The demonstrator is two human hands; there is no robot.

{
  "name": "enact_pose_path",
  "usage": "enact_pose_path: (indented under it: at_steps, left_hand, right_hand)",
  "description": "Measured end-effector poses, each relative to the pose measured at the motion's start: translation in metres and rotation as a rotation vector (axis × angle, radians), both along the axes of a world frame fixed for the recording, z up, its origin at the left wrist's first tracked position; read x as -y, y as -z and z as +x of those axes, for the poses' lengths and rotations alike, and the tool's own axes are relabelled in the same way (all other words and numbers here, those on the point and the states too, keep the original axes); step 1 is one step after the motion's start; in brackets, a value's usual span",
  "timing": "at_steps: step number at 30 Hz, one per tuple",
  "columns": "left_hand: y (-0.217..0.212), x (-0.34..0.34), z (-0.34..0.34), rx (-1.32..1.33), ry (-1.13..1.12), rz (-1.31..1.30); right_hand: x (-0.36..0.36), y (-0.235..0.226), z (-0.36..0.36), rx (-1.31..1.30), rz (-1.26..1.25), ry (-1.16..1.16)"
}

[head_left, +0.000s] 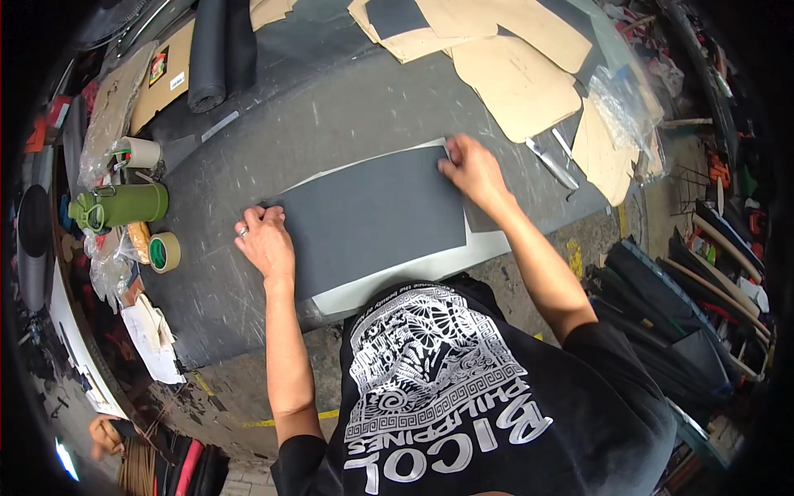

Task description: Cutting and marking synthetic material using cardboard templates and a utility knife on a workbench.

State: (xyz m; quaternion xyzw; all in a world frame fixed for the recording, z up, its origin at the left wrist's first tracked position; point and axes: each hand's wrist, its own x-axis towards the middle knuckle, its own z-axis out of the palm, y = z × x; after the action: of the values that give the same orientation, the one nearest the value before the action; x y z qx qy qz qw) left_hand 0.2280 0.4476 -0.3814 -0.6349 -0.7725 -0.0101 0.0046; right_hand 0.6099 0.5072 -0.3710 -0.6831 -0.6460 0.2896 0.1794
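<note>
Room: busy workshop with a big grey table (347, 116), scratched on top, and rolls and scraps all around it.
Near edge: a white sheet (413, 277) sticks out past the table edge, close to the person's black shirt.
Thing in hand: a dark grey sheet (372, 219) lies flat on the white sheet, in the middle of the table, between both hands.
Left hand (265, 240): palm down on the left end of the dark grey sheet; fingers bent and close together, pressing on the edge. A ring shows on one finger.
Right hand (471, 169): reaches farther out to the far right corner; fingers pressed together, tips on the corner. I cannot tell if they pinch it or just push down.
Arms: both bare, stretched forward and spread wide apart.
Step now: it looks like lining up and smoothing the dark sheet over the white one.
Next move needs: I think keeping the edges even, with flat, steady hands so nothing slides.
Left side: a roll of tape (165, 252), then a green bottle (120, 205).
Far side: tan cardboard shapes (517, 83) and a dark roll (208, 54).
</note>
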Motion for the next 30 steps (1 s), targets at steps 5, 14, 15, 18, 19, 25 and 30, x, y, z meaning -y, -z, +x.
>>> enact_pose_path:
  at_steps: [5,14,15,18,19,25,30]
  left_hand:
    - [0.008,0.001,0.011,0.243,-0.009,0.005]
    - [-0.024,-0.01,0.027,0.274,-0.103,-0.18]
    - [-0.027,-0.012,0.028,0.277,-0.128,-0.197]
    - [-0.026,-0.01,0.031,0.266,-0.15,-0.203]
    - [-0.025,-0.007,0.032,0.248,-0.143,-0.194]
    - [-0.013,-0.005,0.029,0.344,-0.02,-0.057]
    - [-0.018,0.004,0.007,0.453,-0.064,-0.086]
  right_hand:
    - [-0.163,0.04,-0.015,0.096,0.536,-0.151]
    - [-0.353,0.053,-0.041,0.721,0.256,-0.68]
    - [-0.357,0.056,-0.044,0.717,0.293,-0.755]
    - [-0.367,0.063,-0.04,0.716,0.377,-0.899]
    - [-0.366,0.065,-0.033,0.608,0.445,-0.78]
    - [-0.409,-0.015,0.041,0.244,0.678,0.049]
    - [-0.301,-0.159,-0.007,-0.278,0.763,-0.02]
